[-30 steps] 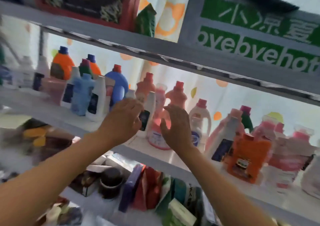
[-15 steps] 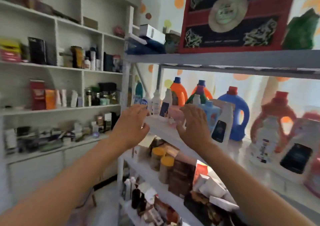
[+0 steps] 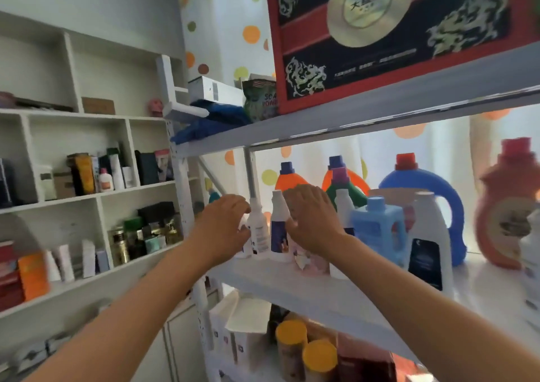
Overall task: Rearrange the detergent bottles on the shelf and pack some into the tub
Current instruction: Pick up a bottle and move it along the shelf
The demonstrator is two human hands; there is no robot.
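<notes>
Both hands are raised to the left end of the white metal shelf (image 3: pixel 295 282), where the small detergent bottles stand; the left hand (image 3: pixel 222 229) sits at the extreme left of the row, fingers loosely curved toward a small white bottle (image 3: pixel 257 229), its fingertips at or just short of the bottle's neck; contact cannot be confirmed, and no closed grasp is visible. The right hand (image 3: pixel 312 221) is spread, fingers fairly straight, palm facing the bottles; it lies in front of a white bottle with a dark blue label (image 3: pixel 279 229), which stands upright between the two hands, and it covers the upper part of a pink-patterned container (image 3: pixel 309 257) just below the palm; whether the fingers press any bottle cannot be determined; it holds nothing visibly.

Further right on the same shelf, upright and clear of both hands: a light blue bottle (image 3: pixel 377 229); a tall white bottle with a dark label (image 3: pixel 428 244); a large blue jug with a red cap (image 3: pixel 423 188) behind them; two orange bottles with blue caps (image 3: pixel 287 177) at the back; a red-orange bottle (image 3: pixel 508 206) at the far right.

A red and black box (image 3: pixel 403 31) occupies the shelf above.
</notes>
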